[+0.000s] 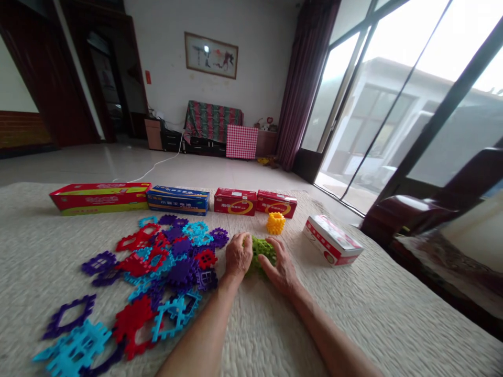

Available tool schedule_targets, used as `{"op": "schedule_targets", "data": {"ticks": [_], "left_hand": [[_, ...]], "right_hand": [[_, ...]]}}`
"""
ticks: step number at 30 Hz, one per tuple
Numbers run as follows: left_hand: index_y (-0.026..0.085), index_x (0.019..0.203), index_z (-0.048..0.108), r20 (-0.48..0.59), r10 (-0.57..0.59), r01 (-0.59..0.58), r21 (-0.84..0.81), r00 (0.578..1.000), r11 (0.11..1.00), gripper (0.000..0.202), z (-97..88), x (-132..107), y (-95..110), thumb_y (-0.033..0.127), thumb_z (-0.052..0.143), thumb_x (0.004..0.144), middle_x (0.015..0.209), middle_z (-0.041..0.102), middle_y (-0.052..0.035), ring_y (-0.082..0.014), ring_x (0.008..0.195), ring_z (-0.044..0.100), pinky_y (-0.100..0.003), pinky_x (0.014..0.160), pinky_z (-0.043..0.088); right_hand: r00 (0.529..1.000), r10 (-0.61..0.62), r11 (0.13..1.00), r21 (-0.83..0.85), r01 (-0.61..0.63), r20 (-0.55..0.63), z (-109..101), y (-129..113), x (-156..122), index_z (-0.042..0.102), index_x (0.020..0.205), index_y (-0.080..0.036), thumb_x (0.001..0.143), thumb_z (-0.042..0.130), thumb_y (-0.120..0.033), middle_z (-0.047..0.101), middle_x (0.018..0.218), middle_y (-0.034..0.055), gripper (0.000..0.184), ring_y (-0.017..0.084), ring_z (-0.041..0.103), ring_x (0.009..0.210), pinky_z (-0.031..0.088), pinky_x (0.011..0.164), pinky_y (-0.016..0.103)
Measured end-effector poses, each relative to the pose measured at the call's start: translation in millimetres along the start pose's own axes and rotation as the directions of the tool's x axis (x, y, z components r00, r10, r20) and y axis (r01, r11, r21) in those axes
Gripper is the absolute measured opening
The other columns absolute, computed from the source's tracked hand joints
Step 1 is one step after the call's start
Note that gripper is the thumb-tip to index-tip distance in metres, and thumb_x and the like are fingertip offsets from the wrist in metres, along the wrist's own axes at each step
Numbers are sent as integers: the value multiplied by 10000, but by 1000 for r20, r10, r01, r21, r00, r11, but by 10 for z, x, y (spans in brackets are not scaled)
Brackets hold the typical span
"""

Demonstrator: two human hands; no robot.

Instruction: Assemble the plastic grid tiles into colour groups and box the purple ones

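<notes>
Green interlocking plastic building pieces [260,248] lie between my two hands on the quilted cover. My left hand [238,255] curls its fingers against their left side. From the right, my right hand [281,266] bends its fingers and thumb over them. My hands hide part of the green pieces, so I cannot tell whether they are joined. Just beyond stands a yellow cube [275,223] built from similar pieces. To the left of my hands spreads a loose pile of purple pieces [183,272], red pieces [133,319] and light blue pieces [80,348].
Along the far side stand a red and green box [101,199], a blue box [178,200] and two red boxes [236,202]. A white and red box [333,240] lies to the right. Dark wooden furniture [428,193] borders the right edge of the quilted cover [393,324].
</notes>
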State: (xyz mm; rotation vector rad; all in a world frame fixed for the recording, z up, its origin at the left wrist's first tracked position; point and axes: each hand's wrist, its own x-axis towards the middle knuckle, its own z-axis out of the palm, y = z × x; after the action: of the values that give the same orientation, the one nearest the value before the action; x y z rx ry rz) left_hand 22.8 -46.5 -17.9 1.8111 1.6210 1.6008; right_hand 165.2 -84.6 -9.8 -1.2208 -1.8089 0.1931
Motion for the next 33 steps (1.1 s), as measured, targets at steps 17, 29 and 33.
{"op": "schedule_targets", "data": {"ticks": [17, 29, 33], "left_hand": [[172, 766, 688, 47, -137, 137, 2, 989, 991, 292, -13, 50, -14, 236, 427, 879, 845, 712, -81, -179, 839, 642, -272, 788, 446], [182, 734, 676, 53, -167, 165, 42, 985, 985, 275, 13, 52, -42, 239, 448, 876, 806, 698, -58, -161, 778, 621, -262, 732, 413], [182, 735, 676, 52, -150, 148, 38, 987, 988, 280, 29, 49, -63, 246, 443, 878, 817, 695, -60, -163, 794, 620, -262, 739, 413]], "right_hand": [[999, 47, 996, 73, -45, -27, -31, 25, 61, 640, 856, -201, 764, 594, -269, 646, 1090, 79, 123, 211, 615, 990, 462, 904, 350], [916, 327, 940, 179, -290, -232, -183, 338, 201, 647, 1015, -151, 877, 412, -459, 645, 724, 27, 411, 171, 590, 666, 451, 646, 273], [937, 318, 941, -70, -330, -148, -330, 490, 235, 640, 1093, -161, 867, 376, -419, 666, 765, 57, 433, 209, 627, 729, 468, 710, 320]]}}
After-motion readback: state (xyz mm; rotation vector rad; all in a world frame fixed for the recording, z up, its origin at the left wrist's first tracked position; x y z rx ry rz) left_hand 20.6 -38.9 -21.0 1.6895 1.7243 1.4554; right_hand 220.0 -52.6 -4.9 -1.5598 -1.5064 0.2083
